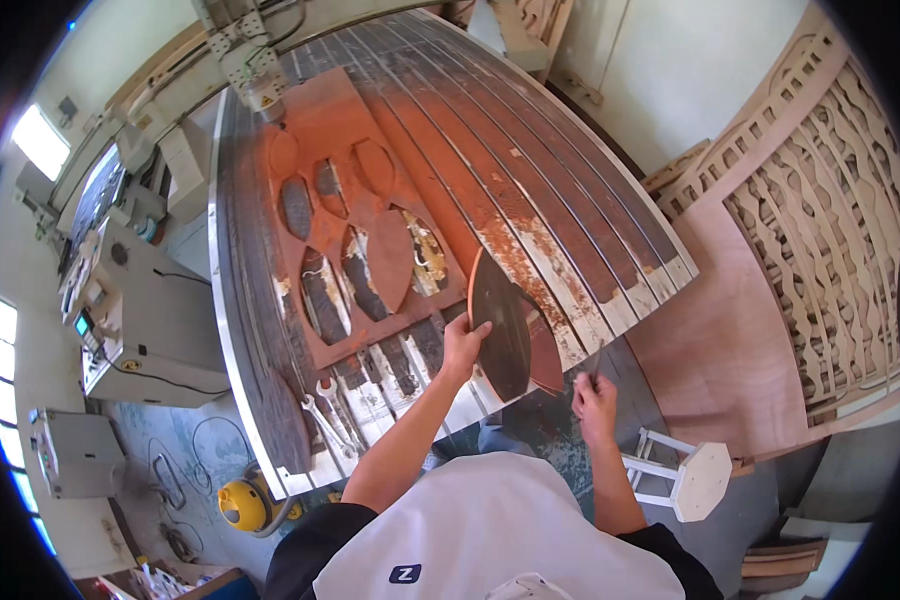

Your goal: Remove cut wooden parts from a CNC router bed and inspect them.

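Left hand (462, 348) out front, pinching dark leaf-shaped panel (502, 335), thumb over its edge; right hand (595, 404) beside table (612, 318), fingers curled round slim dark object (596, 368).

The person's pale, loose top (500, 525) has short black sleeves (312, 545) ending above bare forearms (410, 428) and hands (462, 348), with a small, dark blue, round-cornered badge (405, 574) bearing a white mark left of centre.

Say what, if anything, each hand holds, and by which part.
Left hand: dark leaf-shaped board, by its left edge. Right hand: seemingly a thin dark item; part unclear.
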Tool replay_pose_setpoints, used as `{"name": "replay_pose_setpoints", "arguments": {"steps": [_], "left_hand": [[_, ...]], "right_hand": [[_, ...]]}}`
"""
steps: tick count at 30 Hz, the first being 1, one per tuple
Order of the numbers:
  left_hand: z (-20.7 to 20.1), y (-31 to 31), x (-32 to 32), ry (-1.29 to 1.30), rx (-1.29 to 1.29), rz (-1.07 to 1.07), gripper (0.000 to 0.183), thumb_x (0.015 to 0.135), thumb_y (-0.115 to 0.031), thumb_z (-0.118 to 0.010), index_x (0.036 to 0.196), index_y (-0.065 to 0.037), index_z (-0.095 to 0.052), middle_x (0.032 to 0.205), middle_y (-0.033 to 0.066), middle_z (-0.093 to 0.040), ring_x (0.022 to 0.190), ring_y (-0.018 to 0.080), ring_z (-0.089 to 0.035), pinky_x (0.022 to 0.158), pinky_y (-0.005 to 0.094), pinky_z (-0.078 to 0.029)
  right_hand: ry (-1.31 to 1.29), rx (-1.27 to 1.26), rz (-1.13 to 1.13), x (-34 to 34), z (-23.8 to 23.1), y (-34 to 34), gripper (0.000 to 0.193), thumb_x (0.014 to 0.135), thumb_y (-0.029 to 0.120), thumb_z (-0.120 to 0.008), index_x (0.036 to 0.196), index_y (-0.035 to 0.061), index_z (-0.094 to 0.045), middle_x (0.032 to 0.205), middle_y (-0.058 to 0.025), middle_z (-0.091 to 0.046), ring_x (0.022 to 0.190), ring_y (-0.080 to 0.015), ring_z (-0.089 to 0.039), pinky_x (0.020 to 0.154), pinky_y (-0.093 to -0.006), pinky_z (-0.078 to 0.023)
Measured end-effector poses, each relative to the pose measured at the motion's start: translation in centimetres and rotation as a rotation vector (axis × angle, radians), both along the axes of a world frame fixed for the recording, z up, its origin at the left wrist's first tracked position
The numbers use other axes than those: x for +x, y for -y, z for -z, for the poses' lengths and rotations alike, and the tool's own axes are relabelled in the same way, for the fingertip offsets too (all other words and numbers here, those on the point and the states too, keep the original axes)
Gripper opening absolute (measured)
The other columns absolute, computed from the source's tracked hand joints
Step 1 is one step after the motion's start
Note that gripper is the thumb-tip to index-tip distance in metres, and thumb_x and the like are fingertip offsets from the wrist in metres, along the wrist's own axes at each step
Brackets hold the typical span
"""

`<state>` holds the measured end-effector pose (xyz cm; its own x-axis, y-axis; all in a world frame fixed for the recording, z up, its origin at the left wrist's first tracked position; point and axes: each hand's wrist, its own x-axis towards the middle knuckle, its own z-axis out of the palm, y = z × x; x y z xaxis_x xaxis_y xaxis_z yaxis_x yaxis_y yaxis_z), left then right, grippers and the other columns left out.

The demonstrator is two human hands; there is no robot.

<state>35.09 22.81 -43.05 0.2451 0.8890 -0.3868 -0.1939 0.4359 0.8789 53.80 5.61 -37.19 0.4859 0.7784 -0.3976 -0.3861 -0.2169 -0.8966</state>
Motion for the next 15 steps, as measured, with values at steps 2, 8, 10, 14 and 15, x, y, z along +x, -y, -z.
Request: {"name": "replay_pose_setpoints", "arguments": {"steps": [2,8,10,14,15], "left_hand": [[-0.9,-0.4,1.9,-0.263,0.271,0.119,0.022,0.082,-0.002,-0.063,0.104,0.001,-0.064,0.086,0.0108,-0.067,0.076,0.0213,-0.063,0.071,0.0314,-0.05],[2.1,-0.7,5.0,-0.594,1.443,0.624,0.042,0.07,-0.004,-0.061,0.112,-0.004,-0.063,0.117,0.0091,-0.059,0.116,0.0283,-0.048,0.109,0.0614,-0.026],[4.3,-0.6,4.8,-0.599,1.441,0.637,0.045,0.069,-0.002,-0.061,0.114,-0.005,-0.063,0.117,0.0082,-0.059,0.116,0.0289,-0.049,0.11,0.0601,-0.026],[7.5,-0.2,4.1,-0.629,1.457,0.776,0.05,0.07,-0.001,-0.059,0.12,-0.005,-0.06,0.124,0.0101,-0.056,0.122,0.0303,-0.046,0.112,0.0577,-0.022],[8.1,-0.1,3.6,-0.636,1.472,0.853,0.051,0.071,-0.002,-0.059,0.122,-0.004,-0.058,0.127,0.0114,-0.054,0.125,0.0306,-0.044,0.113,0.0572,-0.022]], "right_hand": [[-0.031,0.011,0.141,2.1,0.1,1.7,0.009,0.09,0.009,-0.06,0.089,0.0033,-0.054,0.066,-0.0024,-0.051,0.041,-0.0053,-0.037,0.035,-0.0216,-0.024],[0.021,-0.048,0.279,6.3,1.4,4.3,0.01,0.085,0.004,-0.063,0.089,0.0042,-0.055,0.077,-0.008,-0.063,0.041,-0.0072,-0.042,0.034,-0.0212,-0.027],[0.001,-0.053,0.302,6.9,1.5,4.3,0.011,0.084,0.002,-0.064,0.09,0.0042,-0.055,0.081,-0.0101,-0.065,0.042,-0.0081,-0.045,0.034,-0.0209,-0.028],[0.03,-0.037,0.255,7.1,0.9,3.5,0.01,0.085,0.002,-0.063,0.09,0.0042,-0.055,0.081,-0.0103,-0.065,0.042,-0.0085,-0.046,0.034,-0.0209,-0.028],[0.032,-0.058,0.258,7.0,0.6,3.1,0.008,0.087,0.005,-0.063,0.09,0.0043,-0.056,0.079,-0.0094,-0.064,0.041,-0.0088,-0.046,0.034,-0.021,-0.028]]}}
